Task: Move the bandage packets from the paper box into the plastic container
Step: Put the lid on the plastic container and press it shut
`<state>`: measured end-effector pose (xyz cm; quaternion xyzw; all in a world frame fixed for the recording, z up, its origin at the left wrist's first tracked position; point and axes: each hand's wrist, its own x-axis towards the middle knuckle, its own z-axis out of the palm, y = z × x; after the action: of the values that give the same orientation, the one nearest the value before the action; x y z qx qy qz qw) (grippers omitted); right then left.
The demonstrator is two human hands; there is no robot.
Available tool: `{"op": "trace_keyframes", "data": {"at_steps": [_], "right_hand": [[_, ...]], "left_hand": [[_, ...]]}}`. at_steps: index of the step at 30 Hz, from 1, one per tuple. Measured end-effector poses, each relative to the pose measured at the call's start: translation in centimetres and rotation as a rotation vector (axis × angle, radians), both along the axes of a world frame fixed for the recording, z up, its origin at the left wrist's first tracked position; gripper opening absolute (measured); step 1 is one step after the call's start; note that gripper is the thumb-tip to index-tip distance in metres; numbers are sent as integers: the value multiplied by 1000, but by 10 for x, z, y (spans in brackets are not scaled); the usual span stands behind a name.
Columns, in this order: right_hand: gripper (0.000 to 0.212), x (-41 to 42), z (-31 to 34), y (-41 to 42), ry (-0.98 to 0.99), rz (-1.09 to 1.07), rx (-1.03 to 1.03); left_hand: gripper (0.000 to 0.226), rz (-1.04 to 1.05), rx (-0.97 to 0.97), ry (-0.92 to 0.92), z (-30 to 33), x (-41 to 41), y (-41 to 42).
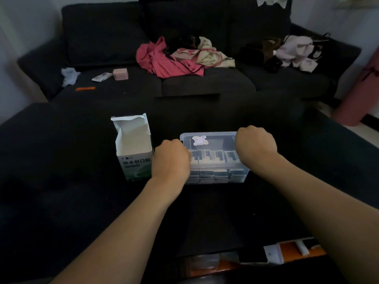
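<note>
Clear plastic container [214, 158] set on a dark cloth surface [61, 181], lid on, cartoon sticker [199, 140] on the lid's far left. Packets [213, 157] visible through the lid and front wall, stacked in rows inside. Paper box [134, 148] standing upright just left of the container, top flaps open, white inner walls visible, no packets seen in the part of the interior that shows; green and white front with printed characters facing the camera.

Left hand [171, 158] knuckles up at the container's left end, fingers curled down over the edge and out of sight; grip on the edge not confirmable. Wrist close beside the box's right wall. Right hand [255, 145] likewise knuckles up at the right end, fingers curled under and hidden; grip cannot be told. Both forearms bare, reaching in from the near edge.

Dark sofa [205, 83] beyond the surface. On its seat: pink garment [162, 60], pale bag [196, 53], pink block [120, 74], white wrapper [102, 76], crumpled white tissue [69, 75], orange stick [85, 88]. Pale pink clothing [297, 53] at the right end. Orange and white items [291, 252] at the near right, partly hidden.
</note>
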<state>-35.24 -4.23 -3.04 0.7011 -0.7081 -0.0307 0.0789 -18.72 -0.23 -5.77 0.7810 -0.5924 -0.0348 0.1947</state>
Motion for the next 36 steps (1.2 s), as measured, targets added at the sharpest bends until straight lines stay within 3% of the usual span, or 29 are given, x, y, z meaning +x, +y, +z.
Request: {"op": "trace_keyframes", "data": {"at_steps": [5,11,13,15,17,19,21,24,26,28,32,36], "right_hand": [[5,0,-2,0,39,5,-20],[11,3,7,1,-67,-111,33],[13,5,17,1,-74,-107,-53],[18,18,27,4,-201,31,-246],[19,48,33,18,-501,343,-318],[30,85,31,39,-668,703,-147],[45,118,17,52,-547,803,71],[34,144,-5,45,-320,660,168],[15,154,-12,45,-375,645,117],[14,163,-16,53,-431,714,62],[17,182,-9,90,-479,911,-65],[15,225,6,133,-400,1042,-155]], "left_hand": [[29,-48,17,-26,3,2,1],[36,-142,97,-14,9,13,5],[40,-145,78,-5,15,15,11],[39,-108,-24,39,27,24,22],[30,-24,-145,86,41,43,35],[19,97,-225,150,51,69,48],[17,216,-240,225,54,93,60],[55,266,-119,330,38,122,62],[100,168,21,461,22,141,61],[123,26,72,534,13,159,67],[85,-49,-215,635,17,196,98],[78,-14,-376,568,23,237,168]]}}
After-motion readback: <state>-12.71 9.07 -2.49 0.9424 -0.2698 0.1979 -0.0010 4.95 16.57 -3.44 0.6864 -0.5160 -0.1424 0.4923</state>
